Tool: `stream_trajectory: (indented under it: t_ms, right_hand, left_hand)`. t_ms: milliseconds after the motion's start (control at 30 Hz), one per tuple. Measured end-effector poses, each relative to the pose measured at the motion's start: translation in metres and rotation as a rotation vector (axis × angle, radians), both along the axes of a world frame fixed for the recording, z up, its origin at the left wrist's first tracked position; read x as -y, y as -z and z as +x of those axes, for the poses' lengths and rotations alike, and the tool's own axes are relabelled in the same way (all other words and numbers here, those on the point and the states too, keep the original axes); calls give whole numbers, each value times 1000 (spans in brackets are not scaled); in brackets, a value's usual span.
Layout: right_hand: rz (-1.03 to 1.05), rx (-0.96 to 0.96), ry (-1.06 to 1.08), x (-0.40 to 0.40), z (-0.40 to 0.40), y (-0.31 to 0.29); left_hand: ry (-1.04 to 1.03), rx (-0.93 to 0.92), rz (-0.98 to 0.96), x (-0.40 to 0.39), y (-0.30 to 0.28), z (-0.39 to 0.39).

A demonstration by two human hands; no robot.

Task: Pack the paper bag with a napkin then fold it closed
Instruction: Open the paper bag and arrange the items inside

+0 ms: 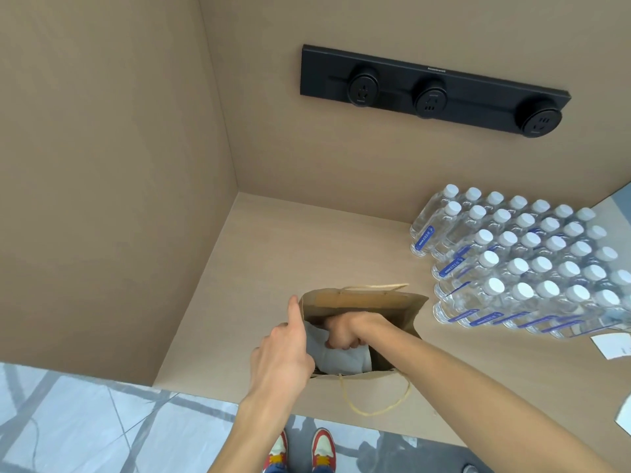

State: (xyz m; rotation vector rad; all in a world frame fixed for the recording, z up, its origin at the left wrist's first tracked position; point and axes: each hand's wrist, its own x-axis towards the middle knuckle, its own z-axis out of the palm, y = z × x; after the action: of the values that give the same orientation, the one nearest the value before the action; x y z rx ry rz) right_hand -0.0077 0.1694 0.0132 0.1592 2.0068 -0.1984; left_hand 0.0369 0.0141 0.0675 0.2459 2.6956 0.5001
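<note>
The brown paper bag (362, 303) stands open on the surface (273, 254). The right hand (341, 331) is down inside it, its fingers (336, 343) curled tight on the white napkin (336, 358). The left hand (283, 353) rests at the bag's left edge, one finger straight, the others hidden.
</note>
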Motion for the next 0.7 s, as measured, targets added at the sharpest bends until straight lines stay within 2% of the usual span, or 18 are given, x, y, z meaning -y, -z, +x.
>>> stream_trajectory:
  t_ms: [233,367,700]
  right_hand:
    - [35,-91,-4,8,-3,19]
    - [23,-161,17,8,-3,24]
    - [-7,-256,23,-3,6,6]
  left_hand:
    - [-30,14,59,2,4,-5]
    - [-41,9,156,4,5,-8]
    - [-22,51,293,6,7,-21]
